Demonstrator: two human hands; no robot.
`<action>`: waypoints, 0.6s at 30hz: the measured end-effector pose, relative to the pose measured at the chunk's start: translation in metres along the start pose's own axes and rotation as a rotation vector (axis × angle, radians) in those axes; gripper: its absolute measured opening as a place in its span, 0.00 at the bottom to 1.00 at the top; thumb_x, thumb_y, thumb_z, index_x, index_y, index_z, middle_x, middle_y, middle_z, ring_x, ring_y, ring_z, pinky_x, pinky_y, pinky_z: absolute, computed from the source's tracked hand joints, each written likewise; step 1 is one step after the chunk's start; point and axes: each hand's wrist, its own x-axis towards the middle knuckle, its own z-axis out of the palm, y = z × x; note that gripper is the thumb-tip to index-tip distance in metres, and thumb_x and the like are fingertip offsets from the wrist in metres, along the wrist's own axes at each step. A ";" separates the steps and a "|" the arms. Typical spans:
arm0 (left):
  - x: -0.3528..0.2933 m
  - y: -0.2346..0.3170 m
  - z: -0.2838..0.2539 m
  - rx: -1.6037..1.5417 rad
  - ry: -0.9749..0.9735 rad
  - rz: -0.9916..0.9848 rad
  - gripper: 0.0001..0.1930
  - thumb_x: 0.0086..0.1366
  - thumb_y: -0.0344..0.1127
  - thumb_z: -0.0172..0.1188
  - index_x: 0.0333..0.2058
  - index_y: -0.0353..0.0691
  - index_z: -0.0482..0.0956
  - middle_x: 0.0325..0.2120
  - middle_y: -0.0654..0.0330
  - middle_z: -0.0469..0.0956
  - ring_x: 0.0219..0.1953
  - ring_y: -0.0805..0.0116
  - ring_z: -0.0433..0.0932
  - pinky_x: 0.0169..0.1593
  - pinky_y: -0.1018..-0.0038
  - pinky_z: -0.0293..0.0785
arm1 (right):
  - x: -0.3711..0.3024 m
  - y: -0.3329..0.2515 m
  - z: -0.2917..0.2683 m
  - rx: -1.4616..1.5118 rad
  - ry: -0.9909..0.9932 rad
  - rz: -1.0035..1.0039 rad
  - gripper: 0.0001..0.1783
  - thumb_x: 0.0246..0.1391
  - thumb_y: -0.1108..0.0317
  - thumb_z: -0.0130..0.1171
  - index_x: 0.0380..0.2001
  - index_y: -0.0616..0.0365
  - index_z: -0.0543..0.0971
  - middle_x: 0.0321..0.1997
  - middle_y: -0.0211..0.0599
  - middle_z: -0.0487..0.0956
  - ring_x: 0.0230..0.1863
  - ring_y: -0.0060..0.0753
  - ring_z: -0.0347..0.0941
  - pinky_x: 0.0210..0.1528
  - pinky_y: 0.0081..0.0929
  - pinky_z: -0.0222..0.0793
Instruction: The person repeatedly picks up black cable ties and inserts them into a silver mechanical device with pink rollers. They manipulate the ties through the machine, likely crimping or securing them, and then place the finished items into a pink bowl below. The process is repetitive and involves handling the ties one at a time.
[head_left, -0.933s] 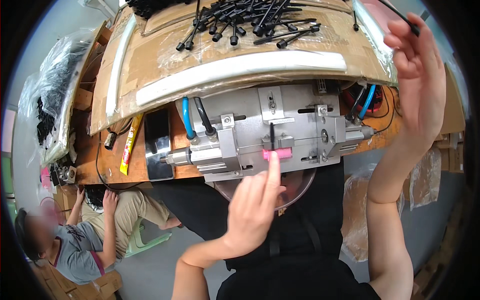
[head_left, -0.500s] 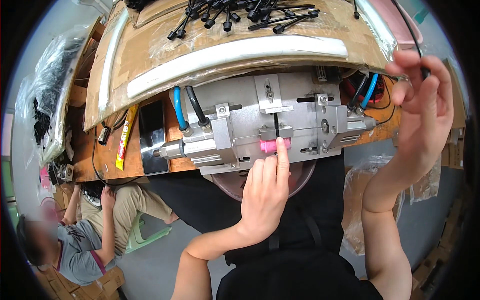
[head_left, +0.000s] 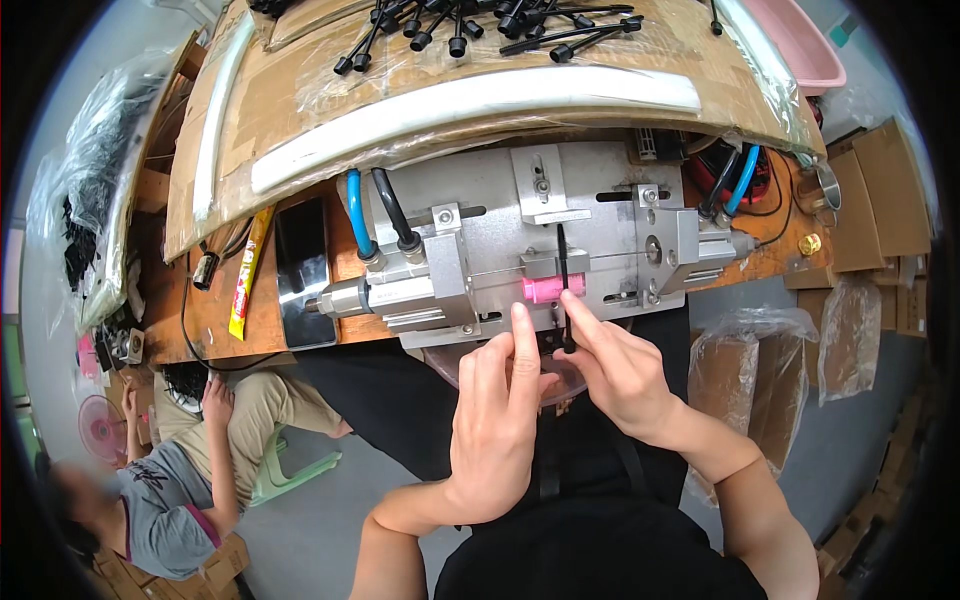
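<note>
A slim black rod [head_left: 563, 262] with a thicker knob at its near end lies across the metal holder and the pink block [head_left: 542, 290] in the middle of the steel fixture [head_left: 500, 215]. My right hand [head_left: 630, 375] grips the rod's near end, its index finger by the block and its thumb near the knob. Just left of it, my left hand [head_left: 492, 430] holds nothing. Its index finger points up to the block's near left edge, with the thumb partly hidden.
Metal cylinders with blue and black hoses [head_left: 357, 215] flank the fixture. Black knobbed rods [head_left: 460, 30] lie heaped on the cardboard [head_left: 300, 110] behind. A phone [head_left: 303, 270] and yellow packet [head_left: 247, 280] lie left. A seated person [head_left: 180, 500] works at lower left.
My right hand has come down from the upper right, where it held a black rod, to the fixture. My left index finger has drawn back left from the rod in the holder.
</note>
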 end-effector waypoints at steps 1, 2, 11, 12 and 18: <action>-0.002 -0.001 0.001 -0.002 0.001 -0.001 0.40 0.48 0.19 0.68 0.63 0.31 0.65 0.40 0.54 0.71 0.38 0.59 0.70 0.42 0.66 0.70 | 0.001 0.001 0.003 -0.002 -0.017 0.001 0.38 0.44 0.81 0.66 0.62 0.69 0.67 0.22 0.36 0.70 0.22 0.32 0.69 0.26 0.31 0.69; -0.003 -0.002 0.002 -0.004 0.005 -0.003 0.40 0.48 0.19 0.68 0.63 0.31 0.65 0.40 0.54 0.71 0.38 0.59 0.70 0.42 0.66 0.70 | 0.003 0.001 0.006 0.018 -0.005 0.008 0.38 0.46 0.80 0.65 0.63 0.67 0.66 0.20 0.34 0.67 0.21 0.32 0.68 0.25 0.31 0.68; 0.031 -0.012 -0.033 0.015 0.034 0.088 0.40 0.47 0.21 0.71 0.62 0.37 0.69 0.39 0.54 0.72 0.39 0.59 0.73 0.43 0.70 0.72 | 0.032 -0.014 -0.038 -0.091 -0.128 -0.048 0.39 0.43 0.71 0.70 0.61 0.63 0.70 0.26 0.35 0.76 0.24 0.31 0.75 0.24 0.27 0.70; 0.047 -0.013 -0.046 0.058 0.102 0.111 0.37 0.48 0.20 0.69 0.60 0.42 0.72 0.36 0.56 0.73 0.36 0.61 0.74 0.42 0.70 0.72 | 0.048 -0.014 -0.052 -0.166 -0.093 -0.117 0.37 0.41 0.68 0.71 0.58 0.61 0.73 0.27 0.33 0.77 0.24 0.30 0.75 0.23 0.27 0.70; 0.201 -0.040 -0.066 0.303 0.326 0.495 0.09 0.56 0.23 0.62 0.37 0.35 0.80 0.31 0.52 0.75 0.33 0.53 0.76 0.40 0.64 0.71 | 0.227 0.029 -0.088 -0.639 -0.009 -0.607 0.10 0.51 0.75 0.59 0.39 0.61 0.78 0.36 0.42 0.82 0.34 0.40 0.81 0.31 0.30 0.74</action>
